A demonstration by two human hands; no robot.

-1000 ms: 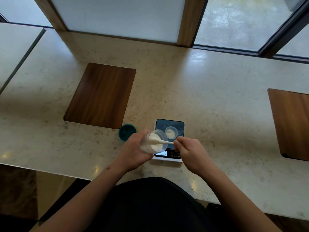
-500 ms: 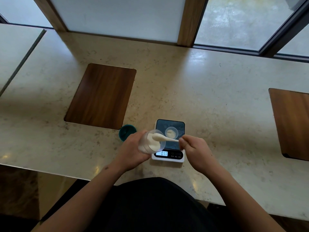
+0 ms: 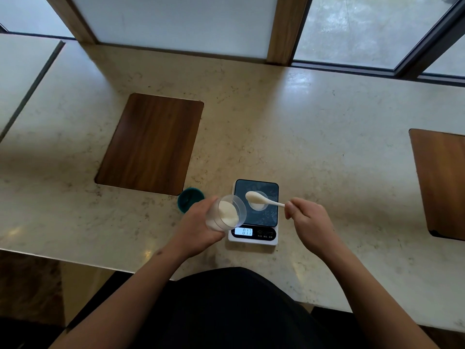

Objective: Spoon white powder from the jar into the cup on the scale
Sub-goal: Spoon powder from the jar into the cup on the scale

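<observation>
The spoon (image 3: pixel 261 199), heaped with white powder, hovers over the small clear cup (image 3: pixel 257 200) on the scale (image 3: pixel 254 212); the display seems to read 0.17. At the spoon's 3 o'clock, the right hand (image 3: pixel 308 217) pinches its handle. At the cup's 8 o'clock, the left hand (image 3: pixel 198 222) grips the tilted jar (image 3: pixel 226 215). A teal lid (image 3: pixel 190 199) lies on the counter (image 3: pixel 327 147) at the jar's 10 o'clock.

Clear plastic jar (image 3: pixel 225 215), glossy marble counter (image 3: pixel 314 137), matt wood inlay (image 3: pixel 151 143)
</observation>
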